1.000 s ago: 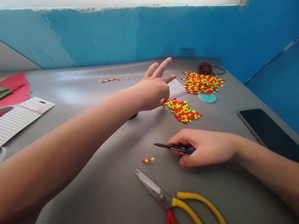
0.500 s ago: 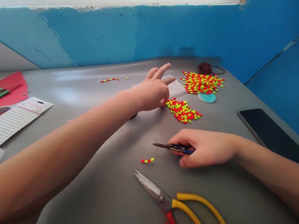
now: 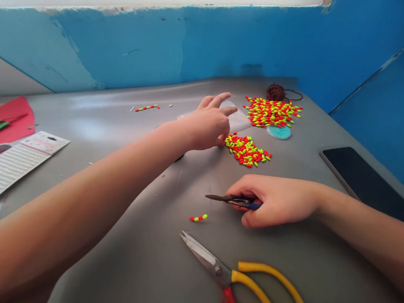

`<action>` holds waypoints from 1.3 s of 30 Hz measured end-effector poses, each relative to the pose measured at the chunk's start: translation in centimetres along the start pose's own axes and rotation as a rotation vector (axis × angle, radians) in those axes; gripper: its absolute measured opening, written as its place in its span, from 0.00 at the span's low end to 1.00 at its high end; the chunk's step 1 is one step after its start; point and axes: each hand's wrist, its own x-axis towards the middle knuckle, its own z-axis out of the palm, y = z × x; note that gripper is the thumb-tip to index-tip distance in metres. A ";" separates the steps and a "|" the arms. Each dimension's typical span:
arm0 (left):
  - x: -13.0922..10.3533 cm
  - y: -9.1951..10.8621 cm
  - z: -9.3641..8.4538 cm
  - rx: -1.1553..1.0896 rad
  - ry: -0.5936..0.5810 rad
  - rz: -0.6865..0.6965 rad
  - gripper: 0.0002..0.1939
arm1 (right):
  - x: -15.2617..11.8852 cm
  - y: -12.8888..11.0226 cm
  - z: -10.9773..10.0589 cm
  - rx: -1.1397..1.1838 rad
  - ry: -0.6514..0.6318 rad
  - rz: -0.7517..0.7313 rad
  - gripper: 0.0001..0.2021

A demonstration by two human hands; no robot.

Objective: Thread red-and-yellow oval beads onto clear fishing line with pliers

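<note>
My left hand reaches across to the nearer pile of red and yellow-green beads. Its thumb and index finger bend down together at the pile's left edge, with the other fingers lifted and spread; whether a bead is between the tips is hidden. My right hand rests low over the table, closed around small pliers with dark narrow jaws and blue handles. Just left of the jaws lies a short row of red and yellow-green beads. Scissors with yellow and red handles lie in front, blades slightly parted.
A larger bead pile lies at the back right, beside dark brown yarn and a turquoise disc. A phone is at right. A clear plastic bag, a bead strip, a white card and coloured paper lie farther off.
My left hand's raised fingers have dipped slightly at the bead pile. The right hand and pliers hold nearly still; the whole view has shifted a little.
</note>
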 end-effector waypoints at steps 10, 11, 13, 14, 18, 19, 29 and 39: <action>0.1 0.1 0.0 -0.040 0.001 0.010 0.07 | 0.0 0.0 0.0 0.014 -0.008 0.002 0.11; 0.1 0.1 0.1 -0.048 0.007 0.009 0.07 | 0.0 0.0 0.0 0.016 -0.009 0.010 0.11; -0.1 0.0 0.2 -0.076 0.042 -0.003 0.06 | -0.1 0.0 0.0 0.013 -0.004 0.014 0.12; -0.3 0.0 0.3 -0.094 0.077 -0.012 0.05 | -0.1 0.1 0.0 0.011 -0.001 0.007 0.12; -1.9 0.7 -0.4 -0.200 0.299 -0.029 0.05 | 0.0 0.2 0.0 0.040 -0.011 -0.015 0.11; -2.5 1.0 -0.9 -0.239 0.365 -0.037 0.05 | 0.0 0.2 0.0 0.057 -0.019 -0.017 0.11; -10.6 6.2 -3.7 -1.045 0.478 -0.634 0.10 | 0.1 0.1 0.2 0.077 0.001 -0.002 0.11; -12.8 9.9 0.8 -2.144 0.297 -0.795 0.09 | 0.3 0.0 0.3 0.091 -0.007 -0.006 0.11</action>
